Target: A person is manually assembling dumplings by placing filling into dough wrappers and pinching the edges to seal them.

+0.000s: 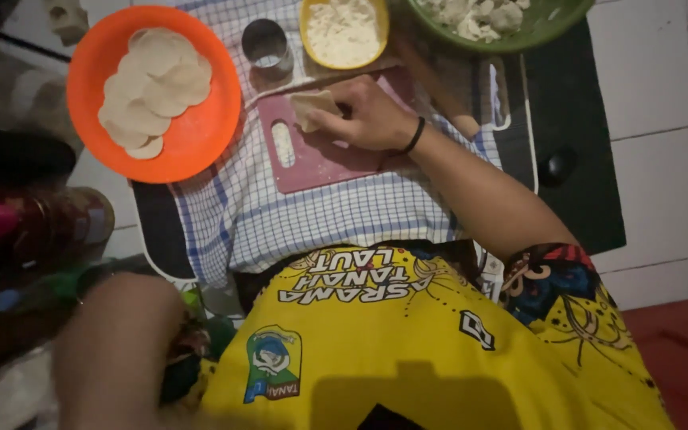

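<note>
Your right hand (368,119) pinches a dough wrapper (312,107) on the pink cutting board (320,163); keep it flat. Left hand out of view.

Right hand (368,118) sits upper centre of the frame, fingers curled inward, knuckles up — its forearm runs down to the right. Left arm (113,342) fills the lower left, blurred — its hand can't be seen.
</note>
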